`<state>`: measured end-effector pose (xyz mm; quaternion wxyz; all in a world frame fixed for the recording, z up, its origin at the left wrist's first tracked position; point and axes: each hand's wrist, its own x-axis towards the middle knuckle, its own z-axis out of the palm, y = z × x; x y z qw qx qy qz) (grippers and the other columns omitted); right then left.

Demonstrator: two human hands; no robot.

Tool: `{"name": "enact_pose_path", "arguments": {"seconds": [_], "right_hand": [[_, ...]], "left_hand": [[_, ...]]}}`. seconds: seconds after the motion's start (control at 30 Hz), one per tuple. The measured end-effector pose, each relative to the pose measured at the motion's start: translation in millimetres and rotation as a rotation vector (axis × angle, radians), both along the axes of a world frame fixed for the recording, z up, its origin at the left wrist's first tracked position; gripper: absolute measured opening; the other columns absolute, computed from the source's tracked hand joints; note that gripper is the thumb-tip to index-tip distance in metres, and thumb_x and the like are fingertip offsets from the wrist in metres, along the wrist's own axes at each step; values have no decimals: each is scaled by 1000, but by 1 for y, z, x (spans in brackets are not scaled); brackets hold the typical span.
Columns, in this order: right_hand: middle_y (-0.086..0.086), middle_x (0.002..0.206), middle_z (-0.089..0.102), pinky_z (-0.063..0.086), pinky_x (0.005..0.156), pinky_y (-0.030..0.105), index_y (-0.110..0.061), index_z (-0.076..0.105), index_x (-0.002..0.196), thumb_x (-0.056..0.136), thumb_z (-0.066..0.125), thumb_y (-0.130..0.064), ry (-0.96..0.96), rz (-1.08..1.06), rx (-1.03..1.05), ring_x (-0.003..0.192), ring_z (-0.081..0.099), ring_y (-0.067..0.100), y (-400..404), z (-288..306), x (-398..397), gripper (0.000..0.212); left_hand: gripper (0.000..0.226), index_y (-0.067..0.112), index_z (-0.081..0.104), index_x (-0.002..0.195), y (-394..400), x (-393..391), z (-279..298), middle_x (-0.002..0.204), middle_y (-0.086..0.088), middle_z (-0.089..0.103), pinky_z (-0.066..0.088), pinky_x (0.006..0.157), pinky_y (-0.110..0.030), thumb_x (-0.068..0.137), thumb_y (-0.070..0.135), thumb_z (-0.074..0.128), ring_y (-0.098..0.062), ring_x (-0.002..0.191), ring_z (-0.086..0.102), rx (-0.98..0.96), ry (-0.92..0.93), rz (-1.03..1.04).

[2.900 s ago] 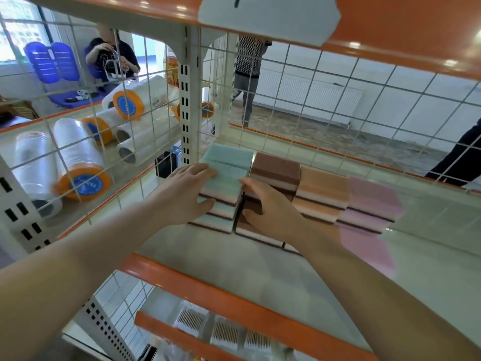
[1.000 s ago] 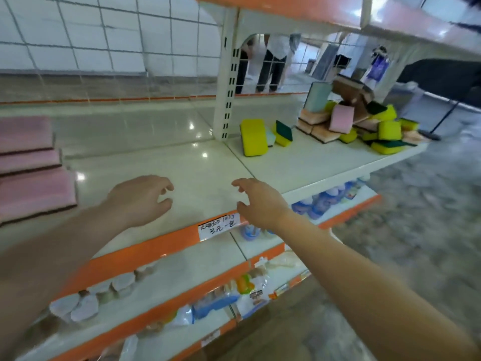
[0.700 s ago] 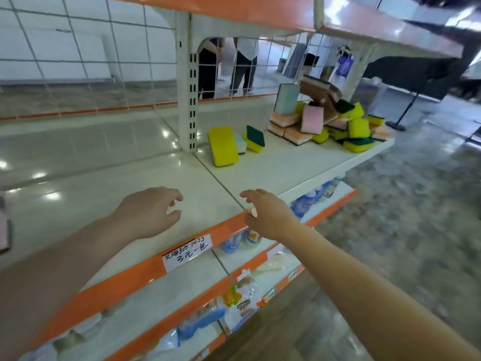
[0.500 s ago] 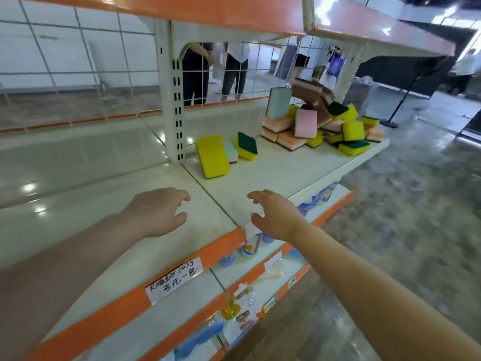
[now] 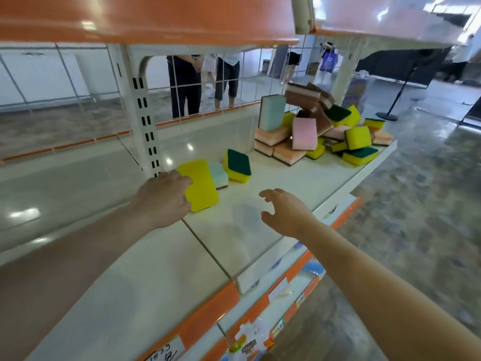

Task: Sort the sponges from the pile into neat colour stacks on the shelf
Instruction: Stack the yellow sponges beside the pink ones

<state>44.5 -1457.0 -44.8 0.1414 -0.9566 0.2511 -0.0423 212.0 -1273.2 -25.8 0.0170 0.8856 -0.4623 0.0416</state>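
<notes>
Head view: left hand [image 5: 166, 198] sits on the near-left edge of the yellow sponge [image 5: 200, 185] lying on the shelf [image 5: 273, 178], fingers curled at its edge, though whether they actually grip it is unclear. Right hand [image 5: 285, 213] hovers above the shelf at 3 o'clock from that sponge, fingers loosely spread, holding nothing. Sponge pile [image 5: 320, 128] sits at 1 o'clock, well apart from both hands; a teal sponge [image 5: 219, 174] and a green-topped sponge [image 5: 238, 165] lie just beyond the yellow one.

Both forearms are bare, no sleeves, down to the left hand [image 5: 161, 199] and right hand [image 5: 285, 213].
</notes>
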Motion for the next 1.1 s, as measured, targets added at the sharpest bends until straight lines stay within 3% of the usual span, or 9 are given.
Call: {"name": "enact_pose_path", "arguments": {"seconds": [0.17,0.47,0.83,1.1], "right_hand": [[3,131,49,43,91,31,-20,37,140,90,51,-27,-8,33,-3,117,49,22,-30,-2,15,53],[1,132,48,43,94,30,-22,36,141,90,54,-29,36,158,-18,119,48,20,-91,-3,37,54],[1,138,43,42,94,30,-22,32,143,88,56,-31,-6,320,-45,121,46,20,-117,-8,80,61],[4,142,40,39,98,32,-16,25,146,87,59,-30,-12,427,-75,126,42,22,-112,-10,108,69]], "left_hand": [[61,17,34,141,-26,9,-1,140,-7,36,33,102,-35,88,40,54,-27,127,36,-49,-22,56],[74,16,24,144,-68,0,-15,149,-9,19,25,108,-41,86,51,54,-30,137,21,-75,-46,276],[96,12,5,148,-94,-8,-26,153,-19,2,23,111,-44,81,63,52,-38,140,12,-100,95,621],[101,15,-12,148,-93,-9,-32,154,-23,-3,33,104,-43,84,56,55,-39,137,23,-141,212,716]]}}
